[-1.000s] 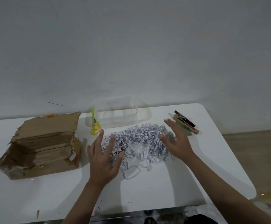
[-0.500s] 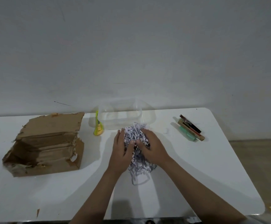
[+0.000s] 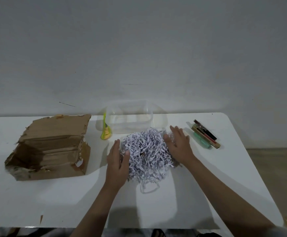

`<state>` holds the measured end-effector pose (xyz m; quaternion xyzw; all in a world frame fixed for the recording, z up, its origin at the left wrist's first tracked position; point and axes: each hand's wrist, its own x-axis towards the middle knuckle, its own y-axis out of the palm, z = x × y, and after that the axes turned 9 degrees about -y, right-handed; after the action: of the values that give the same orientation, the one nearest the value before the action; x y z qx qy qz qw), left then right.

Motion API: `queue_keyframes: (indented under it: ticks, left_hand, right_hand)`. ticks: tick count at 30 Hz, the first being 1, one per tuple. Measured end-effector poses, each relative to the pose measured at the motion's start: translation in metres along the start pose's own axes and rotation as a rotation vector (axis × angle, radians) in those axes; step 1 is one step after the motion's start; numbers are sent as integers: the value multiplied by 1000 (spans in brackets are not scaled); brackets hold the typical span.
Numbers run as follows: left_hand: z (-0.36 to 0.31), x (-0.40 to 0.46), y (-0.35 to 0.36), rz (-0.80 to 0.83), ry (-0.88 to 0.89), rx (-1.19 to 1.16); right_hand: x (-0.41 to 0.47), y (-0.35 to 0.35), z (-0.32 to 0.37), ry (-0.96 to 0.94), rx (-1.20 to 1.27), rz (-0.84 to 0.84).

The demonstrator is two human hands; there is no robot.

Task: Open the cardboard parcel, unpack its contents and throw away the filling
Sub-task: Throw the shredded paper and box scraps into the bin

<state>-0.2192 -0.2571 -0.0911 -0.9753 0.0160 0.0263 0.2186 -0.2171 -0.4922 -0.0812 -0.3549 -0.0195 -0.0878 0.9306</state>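
I see a big white table (image 3: pixel 36 199) set against a plain wall (image 3: pixel 139 48), and everything lies on it. The biggest thing on it is the torn cardboard parcel (image 3: pixel 53 146), lying on its side at the left with its open end facing the left front. It is well apart from my hands. In the middle is a fluffy pile of shredded paper filling (image 3: pixel 147 151), with a few loose strips trailing toward me. My left hand (image 3: pixel 118 161) rests flat against the left side of the pile, fingers straight, holding nothing. My right hand (image 3: pixel 180 142) lies flat against the right side, fingers straight too, also holding nothing. Just behind the pile stands a clear plastic tub (image 3: pixel 130 120), near the wall. Its front wall is very close to the far edge of the pile. A yellow-green cutter (image 3: pixel 106 130) lies just left of the tub. On the right, just past my right hand, lies a small bunch of long thin things (image 3: pixel 206 134), dark, brown and green, lying side by side.
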Motion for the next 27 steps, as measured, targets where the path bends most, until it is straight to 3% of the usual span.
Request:
queue_keyframes:
  ticks: [8, 13, 21, 27]
  left_hand:
    - [-20, 14, 22, 108, -5, -46]
    - [-25, 20, 20, 103, -3, -57]
    - [-33, 16, 23, 158, 25, -102]
    - [-23, -24, 38, 156, 20, -205]
  right_hand:
    - [-2, 25, 29, -91, 101, 141]
    - [5, 13, 23, -63, 224, 2]
    - [2, 14, 32, -40, 280, 190]
    - [-45, 38, 39, -105, 359, 20]
